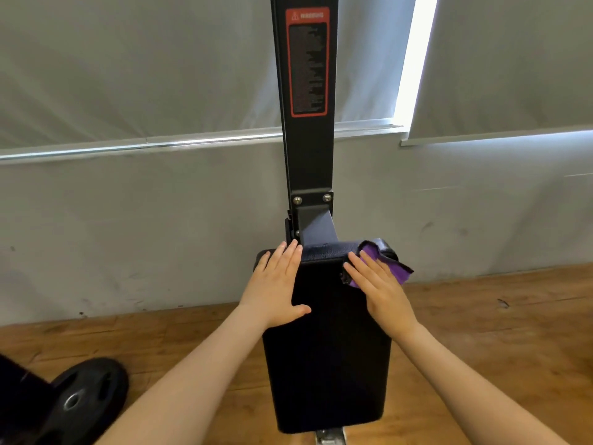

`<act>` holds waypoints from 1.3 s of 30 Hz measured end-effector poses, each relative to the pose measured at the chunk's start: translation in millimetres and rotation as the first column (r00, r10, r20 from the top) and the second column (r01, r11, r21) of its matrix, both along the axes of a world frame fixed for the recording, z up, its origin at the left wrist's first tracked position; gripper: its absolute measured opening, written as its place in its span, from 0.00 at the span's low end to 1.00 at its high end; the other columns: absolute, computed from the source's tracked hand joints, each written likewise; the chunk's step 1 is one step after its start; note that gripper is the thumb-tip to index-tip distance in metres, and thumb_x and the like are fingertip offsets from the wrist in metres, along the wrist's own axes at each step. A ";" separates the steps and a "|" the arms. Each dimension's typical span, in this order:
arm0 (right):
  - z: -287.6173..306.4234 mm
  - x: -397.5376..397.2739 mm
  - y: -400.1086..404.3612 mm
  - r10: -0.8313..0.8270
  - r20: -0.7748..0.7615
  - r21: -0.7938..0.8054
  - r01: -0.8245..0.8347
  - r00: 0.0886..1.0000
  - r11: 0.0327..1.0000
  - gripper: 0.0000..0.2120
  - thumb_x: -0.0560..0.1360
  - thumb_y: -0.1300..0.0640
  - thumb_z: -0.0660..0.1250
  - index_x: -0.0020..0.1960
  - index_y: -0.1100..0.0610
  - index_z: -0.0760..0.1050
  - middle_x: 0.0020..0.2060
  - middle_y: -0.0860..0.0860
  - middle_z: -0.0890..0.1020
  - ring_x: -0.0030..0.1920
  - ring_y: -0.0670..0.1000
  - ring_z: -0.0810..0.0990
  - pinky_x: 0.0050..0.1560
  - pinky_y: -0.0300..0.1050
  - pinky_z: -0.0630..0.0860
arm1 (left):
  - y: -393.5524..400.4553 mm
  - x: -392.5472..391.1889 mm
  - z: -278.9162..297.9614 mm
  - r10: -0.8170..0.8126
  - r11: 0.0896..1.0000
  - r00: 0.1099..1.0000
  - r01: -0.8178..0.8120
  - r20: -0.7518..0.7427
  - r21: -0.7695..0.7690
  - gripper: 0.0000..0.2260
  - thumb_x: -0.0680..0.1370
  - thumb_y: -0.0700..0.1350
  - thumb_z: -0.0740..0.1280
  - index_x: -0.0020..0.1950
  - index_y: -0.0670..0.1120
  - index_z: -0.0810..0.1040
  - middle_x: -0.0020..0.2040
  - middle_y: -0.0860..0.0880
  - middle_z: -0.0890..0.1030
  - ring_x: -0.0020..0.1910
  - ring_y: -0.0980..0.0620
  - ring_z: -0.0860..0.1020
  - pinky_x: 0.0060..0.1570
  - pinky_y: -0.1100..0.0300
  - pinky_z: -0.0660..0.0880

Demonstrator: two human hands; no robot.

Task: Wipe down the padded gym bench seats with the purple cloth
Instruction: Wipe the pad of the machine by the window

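I'm seeing the purple cloth [390,268] bunching (crumpled) under my flat right hand [378,292] on the black padded seat [330,364]; left hand [276,289] is resting flat, holding nothing.

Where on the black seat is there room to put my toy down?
The near half of the padded seat, below both wrists, is bare. The far end is crowded: the left hand lies flat there, and the right hand presses the purple cloth at the far right corner. The wood floor to the right is bare too.
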State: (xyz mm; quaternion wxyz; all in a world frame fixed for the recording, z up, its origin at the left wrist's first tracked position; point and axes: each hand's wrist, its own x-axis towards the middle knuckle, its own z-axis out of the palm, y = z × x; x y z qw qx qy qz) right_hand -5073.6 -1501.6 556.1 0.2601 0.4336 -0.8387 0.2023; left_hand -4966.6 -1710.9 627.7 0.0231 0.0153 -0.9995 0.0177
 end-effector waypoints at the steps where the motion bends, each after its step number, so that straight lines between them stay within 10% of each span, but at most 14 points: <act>1: -7.2 0.8 8.8 0.009 0.023 -0.016 -0.009 1.000 1.000 0.42 0.61 0.78 0.71 0.70 0.56 0.64 0.68 0.52 0.68 0.71 0.51 0.62 0.65 0.60 0.61 | -0.2 -0.1 0.9 -0.002 1.000 1.000 0.002 0.009 -0.001 0.48 0.75 0.65 0.63 0.77 0.44 0.35 0.78 0.47 0.37 0.77 0.48 0.37 0.76 0.51 0.40; 7: 9.3 5.5 29.7 -0.071 0.213 -0.303 0.135 0.974 0.943 0.29 0.67 0.76 0.69 0.66 0.62 0.71 0.66 0.52 0.70 0.68 0.52 0.67 0.68 0.49 0.65 | 5.3 -0.6 -3.4 0.034 0.999 0.999 -0.034 -0.022 -0.012 0.48 0.74 0.65 0.63 0.77 0.45 0.35 0.78 0.48 0.36 0.77 0.48 0.36 0.73 0.52 0.37; 19: 11.0 16.5 1.1 -0.111 0.342 -0.312 0.224 0.933 0.923 0.27 0.72 0.75 0.64 0.69 0.61 0.68 0.69 0.50 0.64 0.72 0.52 0.59 0.70 0.53 0.58 | 14.5 2.4 6.8 0.083 0.996 0.994 -0.081 0.070 -0.036 0.47 0.76 0.65 0.61 0.77 0.42 0.35 0.78 0.45 0.36 0.76 0.45 0.36 0.75 0.46 0.40; 26: 10.6 73.4 -29.4 0.215 0.377 0.188 -0.302 0.901 0.935 0.29 0.76 0.65 0.63 0.74 0.53 0.59 0.71 0.43 0.56 0.71 0.41 0.51 0.74 0.40 0.47 | 21.9 30.8 -2.6 0.151 0.989 0.988 -0.151 0.027 -0.009 0.40 0.79 0.59 0.57 0.77 0.40 0.37 0.78 0.42 0.36 0.76 0.46 0.35 0.73 0.47 0.38; 31: -1.7 110.0 -78.7 0.247 0.340 0.326 -0.360 0.908 0.874 0.30 0.76 0.70 0.58 0.75 0.54 0.57 0.75 0.51 0.58 0.75 0.49 0.51 0.75 0.46 0.45 | -14.5 117.0 -34.6 0.296 0.954 0.951 -0.299 0.088 0.023 0.38 0.80 0.56 0.57 0.77 0.41 0.36 0.78 0.43 0.36 0.77 0.46 0.36 0.73 0.49 0.36; 39: -24.7 221.3 -187.4 0.470 0.372 0.588 -0.595 0.801 0.548 0.34 0.77 0.62 0.61 0.77 0.52 0.48 0.76 0.49 0.49 0.75 0.46 0.41 0.70 0.43 0.37 | -56.6 282.5 -91.1 0.641 0.747 0.746 -0.660 0.184 0.074 0.36 0.80 0.57 0.54 0.78 0.41 0.38 0.78 0.43 0.38 0.77 0.46 0.37 0.74 0.49 0.35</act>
